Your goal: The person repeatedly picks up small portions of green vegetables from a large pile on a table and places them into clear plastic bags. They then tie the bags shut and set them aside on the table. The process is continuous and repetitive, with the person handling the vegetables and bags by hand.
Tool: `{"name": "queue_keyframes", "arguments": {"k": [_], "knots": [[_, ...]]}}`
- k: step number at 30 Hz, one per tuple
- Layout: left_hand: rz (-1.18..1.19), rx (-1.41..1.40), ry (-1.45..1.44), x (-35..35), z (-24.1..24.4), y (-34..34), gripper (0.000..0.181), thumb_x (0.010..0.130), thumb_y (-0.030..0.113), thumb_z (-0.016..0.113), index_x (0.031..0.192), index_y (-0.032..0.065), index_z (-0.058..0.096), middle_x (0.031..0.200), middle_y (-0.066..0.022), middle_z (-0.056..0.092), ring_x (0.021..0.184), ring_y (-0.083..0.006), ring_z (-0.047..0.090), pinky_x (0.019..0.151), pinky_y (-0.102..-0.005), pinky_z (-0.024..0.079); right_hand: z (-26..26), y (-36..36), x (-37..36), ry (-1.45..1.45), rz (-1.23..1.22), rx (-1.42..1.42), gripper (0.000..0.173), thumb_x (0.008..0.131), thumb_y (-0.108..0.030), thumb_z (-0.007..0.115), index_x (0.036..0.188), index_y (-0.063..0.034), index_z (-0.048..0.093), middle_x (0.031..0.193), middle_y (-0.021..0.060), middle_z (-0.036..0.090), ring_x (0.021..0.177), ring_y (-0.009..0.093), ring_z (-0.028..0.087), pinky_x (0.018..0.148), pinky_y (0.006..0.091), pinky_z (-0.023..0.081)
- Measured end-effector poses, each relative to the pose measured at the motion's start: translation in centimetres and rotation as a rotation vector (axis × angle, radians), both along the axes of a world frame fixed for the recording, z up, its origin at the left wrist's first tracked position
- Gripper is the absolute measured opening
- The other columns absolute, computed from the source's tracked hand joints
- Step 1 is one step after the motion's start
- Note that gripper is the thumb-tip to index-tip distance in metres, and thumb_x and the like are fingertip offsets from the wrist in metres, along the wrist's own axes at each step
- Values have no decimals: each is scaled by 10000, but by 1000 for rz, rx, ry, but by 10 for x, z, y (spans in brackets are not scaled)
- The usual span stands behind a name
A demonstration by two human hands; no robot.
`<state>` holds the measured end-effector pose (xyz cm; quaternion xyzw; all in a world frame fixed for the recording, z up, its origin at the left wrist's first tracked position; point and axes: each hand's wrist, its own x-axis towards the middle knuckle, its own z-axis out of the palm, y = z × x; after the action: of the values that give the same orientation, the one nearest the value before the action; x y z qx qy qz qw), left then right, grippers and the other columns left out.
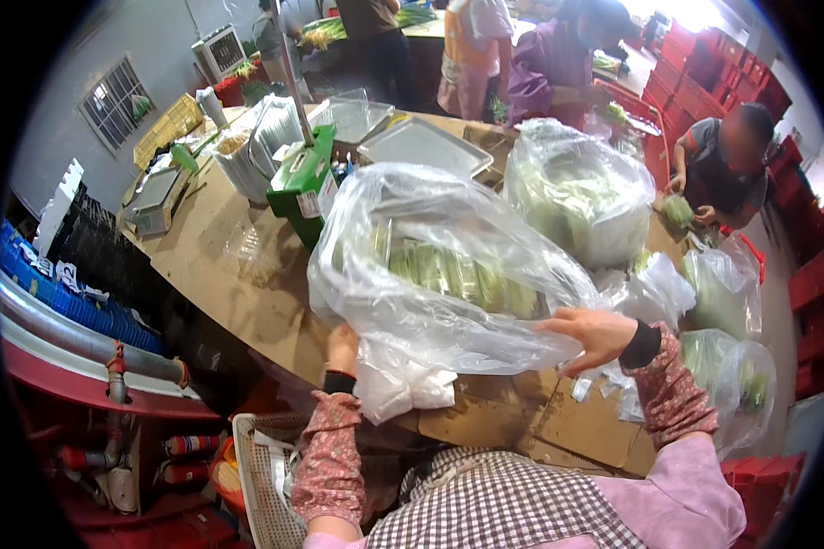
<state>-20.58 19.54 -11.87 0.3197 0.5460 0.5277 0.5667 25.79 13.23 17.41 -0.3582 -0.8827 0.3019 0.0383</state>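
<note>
A large clear plastic bag (pixel 419 336) lies open on the cardboard-covered table (pixel 213 261), with packed bundles of green vegetables (pixel 460 274) showing inside it. At the bag's near left edge is my left hand (pixel 343 350), its fingers partly hidden against the plastic. My right hand (pixel 597 336) rests at the bag's right edge with fingers spread; the thumb side touches the film. Below the bag, beside my left wrist, sits a folded white plastic bundle (pixel 412 391). Another full clear bag of vegetables (pixel 577 199) stands behind on the right.
A green box (pixel 302 185) with a metal pole, flat trays (pixel 426 147) and a scale (pixel 156 195) stand farther back. Smaller filled bags (pixel 724 288) lie at right, near a seated person (pixel 728 165) holding vegetables. A white basket (pixel 247 466) is below left. Other people stand beyond the table.
</note>
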Motion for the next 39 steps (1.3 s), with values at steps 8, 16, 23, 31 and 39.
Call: {"name": "queue_keyframes", "arguments": {"k": [8,16,23,31,39], "knots": [[114,551,163,80,306,-89,253,900,142,593,1123,25,572,859,20,586,718,-43,504,635,-181,424,-154,-29,-13,-174,-139,-231,507,920,-447,483,1226,-47,546,1153,199,585,1024,350,573,903,402,446],[-486,417,20,151,336,-152,428,816,-64,577,1235,-8,510,1221,-104,542,1093,-134,517,915,-259,426,-103,26,-33,628,-429,-645,269,919,-243,559,1066,-27,621,903,30,653,837,90,619,681,233,499],[-359,154,242,148,259,-168,246,917,-1,477,1148,-22,562,868,8,575,740,-46,507,661,-171,420,-155,71,22,-218,-834,258,393,778,-181,621,1125,-12,553,1051,220,602,962,372,591,823,433,481],[-565,424,89,201,272,-151,205,941,71,477,1086,22,613,882,-1,614,646,-51,509,554,-180,395,-141,91,-45,-169,-848,156,665,793,-300,630,1279,62,357,1127,257,559,1035,394,556,877,444,464],[-512,564,975,238,105,-80,262,930,263,420,1021,106,609,990,-167,628,807,-374,611,686,-472,487,-192,61,-14,1,-450,544,529,806,-183,574,1277,13,431,1327,251,413,1127,410,490,988,451,386]]}}
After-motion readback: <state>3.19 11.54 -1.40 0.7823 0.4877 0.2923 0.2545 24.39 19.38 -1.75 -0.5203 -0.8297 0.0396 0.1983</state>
